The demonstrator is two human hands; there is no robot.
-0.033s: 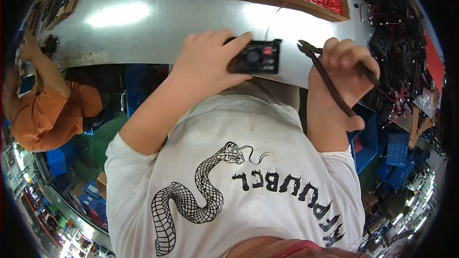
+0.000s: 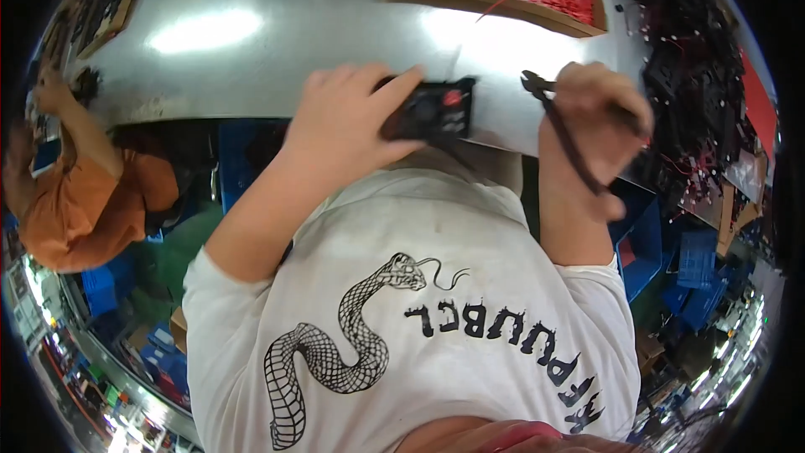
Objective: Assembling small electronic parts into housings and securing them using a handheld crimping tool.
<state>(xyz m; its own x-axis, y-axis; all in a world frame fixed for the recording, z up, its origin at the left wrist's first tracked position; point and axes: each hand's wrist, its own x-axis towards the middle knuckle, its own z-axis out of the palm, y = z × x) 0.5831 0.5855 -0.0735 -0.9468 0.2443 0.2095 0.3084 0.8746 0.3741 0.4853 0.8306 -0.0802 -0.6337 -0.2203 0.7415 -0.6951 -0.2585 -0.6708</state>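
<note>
My left hand (image 2: 344,113) grips a black box-shaped plastic part (image 2: 432,109) by its left side, at the table's near edge. The part has a round feature and a small red patch on its face; motion blurs its details. A thin strand sticks up from its top edge. Just to the right, my right hand (image 2: 599,105) is closed around dark-handled cutting pliers (image 2: 574,147). Their jaws point left toward the black part, apart from it. One handle slants down past my palm and the other is partly hidden by my fingers.
A shallow cardboard tray (image 2: 495,0) of small red pieces stands at the far side of the metal table (image 2: 293,59). Black parts and wires (image 2: 679,109) pile up on the right. A co-worker in an orange shirt (image 2: 92,201) works at far left. Blue crates (image 2: 641,239) stand below.
My left hand has shifted slightly left and toward me with the black part. My right hand and the pliers have also moved a little left.
</note>
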